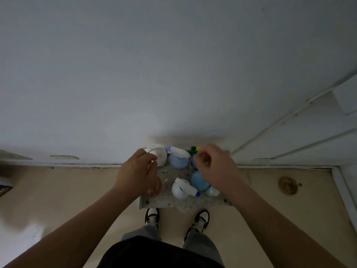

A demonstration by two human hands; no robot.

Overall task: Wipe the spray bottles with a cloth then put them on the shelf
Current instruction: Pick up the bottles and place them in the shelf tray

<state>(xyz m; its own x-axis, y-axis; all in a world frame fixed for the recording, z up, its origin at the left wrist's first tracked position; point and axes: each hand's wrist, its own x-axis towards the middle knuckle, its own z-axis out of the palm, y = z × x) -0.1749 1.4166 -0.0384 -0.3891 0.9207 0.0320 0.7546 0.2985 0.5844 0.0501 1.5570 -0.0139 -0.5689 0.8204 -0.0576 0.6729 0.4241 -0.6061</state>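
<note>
— Where's the bottle?
— White spray bottle (161,158), touching my left hand (138,171): fingers (152,157) curled onto its head.
— Right hand (217,168)?
— Fingers (202,161) bunched over the green-nozzled blue bottle (193,149) on the speckled shelf (185,203); gripping or not, can't tell.

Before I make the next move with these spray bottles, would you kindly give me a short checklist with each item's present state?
1. Bottles standing on the speckled shelf: ok; the front white bottle and the pale blue bottle are upright.
2. Cloth in hand: cannot tell; no cloth plainly shows.
3. Left hand grip on the rear white bottle: cannot tell; its fingers are at the bottle, but blurred.
4. What the right hand holds: cannot tell; its curled fingers hide it.
5. Shoes short of the shelf: ok.
</note>
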